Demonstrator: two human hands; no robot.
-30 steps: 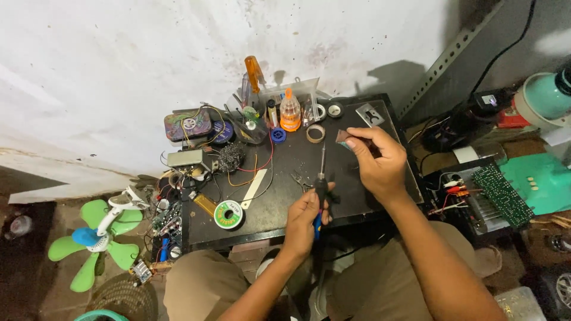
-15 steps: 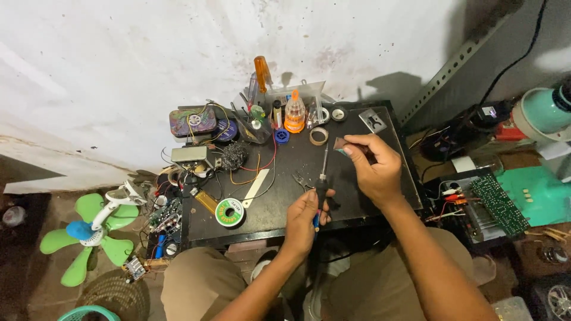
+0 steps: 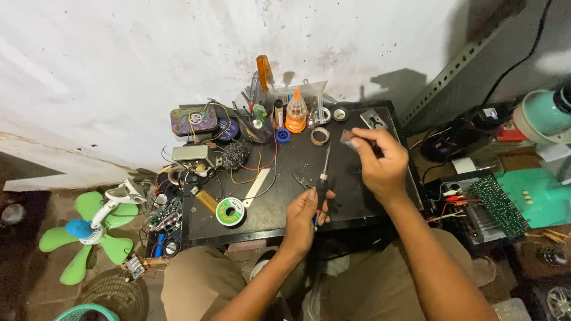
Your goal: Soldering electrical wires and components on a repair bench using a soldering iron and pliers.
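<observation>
Head view: left hand (image 3: 304,215) grips the soldering iron (image 3: 323,172) at frame centre; right hand (image 3: 380,163) pinches a small brown part (image 3: 347,136) above the counter (image 3: 357,202). The hot tip could burn fingers or loose wires (image 3: 259,169) nearby.

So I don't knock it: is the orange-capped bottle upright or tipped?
Upright: the orange-capped bottle stands on its base at the black table's back edge, nozzle up.

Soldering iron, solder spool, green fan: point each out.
soldering iron (image 3: 324,172), head view, on its shaft above the left hand.
solder spool (image 3: 230,211), head view, on its green top face.
green fan (image 3: 89,229), head view, near its blue hub.
</observation>
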